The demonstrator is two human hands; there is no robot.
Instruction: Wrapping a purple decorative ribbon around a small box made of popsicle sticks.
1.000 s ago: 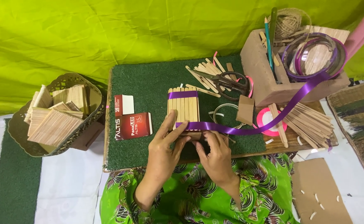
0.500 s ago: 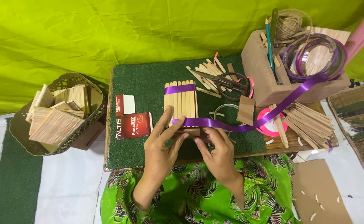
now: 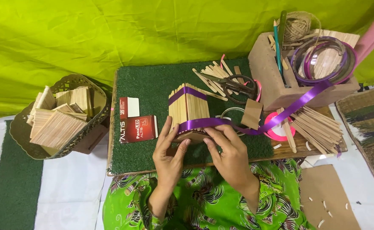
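Observation:
A panel of wooden craft sticks (image 3: 187,108) lies on the green mat (image 3: 148,89), with one purple ribbon band across its top. A second length of purple ribbon (image 3: 255,123) runs from the spool in the box at right and crosses the panel's lower end. My left hand (image 3: 169,149) grips the panel's lower left edge, thumb on the ribbon. My right hand (image 3: 227,147) presses the ribbon down at the panel's lower right.
Scissors (image 3: 233,85) and loose sticks (image 3: 214,72) lie behind the panel. A cardboard box (image 3: 265,72) holds ribbon rolls, twine and pencils. More sticks (image 3: 316,123) and a pink tape roll (image 3: 278,127) sit right. A red box (image 3: 138,127) lies left; a basket (image 3: 89,83) of stick panels stands far left.
The ribbon has been drawn tighter across the panel's lower end. Both hands have shifted slightly up onto it, and the panel has moved a little.

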